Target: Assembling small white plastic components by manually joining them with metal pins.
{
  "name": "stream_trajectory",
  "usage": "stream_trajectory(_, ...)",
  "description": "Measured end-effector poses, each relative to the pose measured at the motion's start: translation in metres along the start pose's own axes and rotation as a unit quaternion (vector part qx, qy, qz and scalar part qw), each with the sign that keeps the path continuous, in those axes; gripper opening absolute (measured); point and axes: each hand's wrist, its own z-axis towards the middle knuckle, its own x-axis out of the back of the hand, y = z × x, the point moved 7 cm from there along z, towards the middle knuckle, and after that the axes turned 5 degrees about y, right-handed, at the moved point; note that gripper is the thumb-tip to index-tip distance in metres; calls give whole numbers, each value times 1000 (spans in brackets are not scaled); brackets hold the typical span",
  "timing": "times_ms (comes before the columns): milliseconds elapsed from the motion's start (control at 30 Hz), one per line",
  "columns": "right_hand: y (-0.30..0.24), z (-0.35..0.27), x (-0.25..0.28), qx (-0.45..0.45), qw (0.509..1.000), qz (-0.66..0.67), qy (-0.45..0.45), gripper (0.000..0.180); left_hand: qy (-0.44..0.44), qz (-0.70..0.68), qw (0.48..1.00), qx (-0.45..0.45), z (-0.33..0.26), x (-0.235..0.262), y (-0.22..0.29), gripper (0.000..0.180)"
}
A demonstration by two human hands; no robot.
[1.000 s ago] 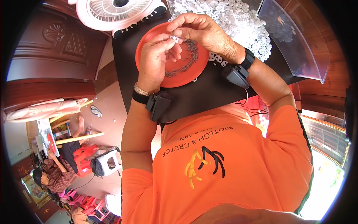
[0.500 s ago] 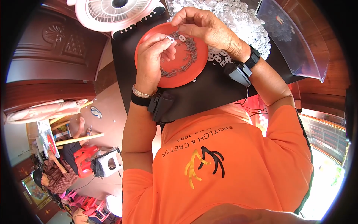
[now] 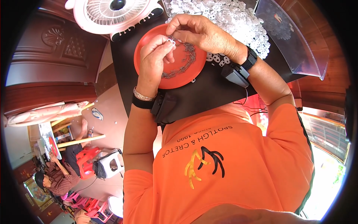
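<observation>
Two hands meet over the red dish, both pinched shut on one small white ring piece at its upper left rim. Left hand grips it between thumb and forefinger; right hand closes on it from above with its fingertips.

Judgement on handling: piece looks like light, stiff plastic, tiny, easy to fumble. Fingertip pinch on its outer edge is the only sensible hold; likely skitters if dropped.

Dish holds a curved chain of dark linked bits, loose and floppy by the look of it.

Just right of the dish and above it: heap of white rings, some strays spilled on the black desk. Clear plastic tray well right of the dish, tilted at the desk edge. Pink fan just upper left of the dish.

Room is tight: desk edge runs close along the dish's left side, open floor beyond. Free desk surface only below the dish, toward the person's orange shirt.
</observation>
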Motion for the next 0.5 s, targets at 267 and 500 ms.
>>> stream_trajectory(267, -4, -2, -1, 13, 1000, 10, -20, 10, -14, 29, 999, -24, -2, -2, 3, 20)
stream_trajectory(500, -8, -2, -1, 21, 999, -25, -21, 14, -11, 33, 999, -35, -1, -2, 3, 20)
